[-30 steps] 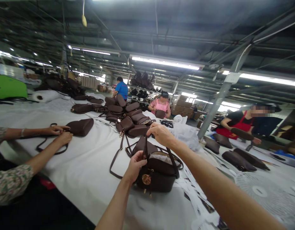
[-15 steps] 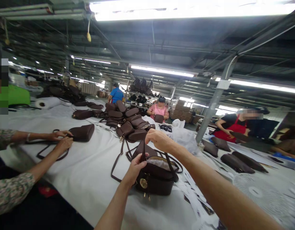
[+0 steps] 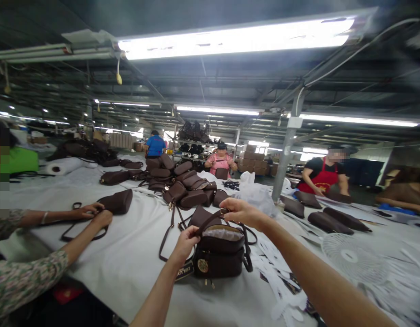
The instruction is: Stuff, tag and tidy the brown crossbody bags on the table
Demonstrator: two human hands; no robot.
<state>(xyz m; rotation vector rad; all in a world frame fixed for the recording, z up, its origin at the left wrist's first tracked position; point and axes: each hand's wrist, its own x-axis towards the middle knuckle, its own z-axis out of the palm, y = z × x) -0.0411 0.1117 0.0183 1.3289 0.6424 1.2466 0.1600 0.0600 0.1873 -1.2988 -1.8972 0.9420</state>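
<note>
A dark brown handbag (image 3: 221, 262) with a round gold emblem stands upright in front of me, its zipped top open over pale stuffing. My left hand (image 3: 186, 241) pinches the bag's strap (image 3: 210, 220) at the left of the opening. Above the bag, my right hand (image 3: 242, 212) is closed on the strap's other end, by a small metal buckle. The strap runs between both hands. A black hang tag (image 3: 185, 271) with pale lettering sticks out at the bag's left side. Behind it lies another brown bag (image 3: 200, 216) with a long loose strap.
Several brown bags are piled (image 3: 182, 184) farther back on the white-covered table (image 3: 128, 254). At left, a co-worker's hands (image 3: 97, 215) work on a brown bag (image 3: 116, 201). White strips (image 3: 274, 272) and a round white fan grille (image 3: 353, 256) lie right, near a metal post (image 3: 286, 150).
My right hand has drawn the strap end to the right and lower, so the strap slants over the opening. The hang tag has come into view. My head view has shifted.
</note>
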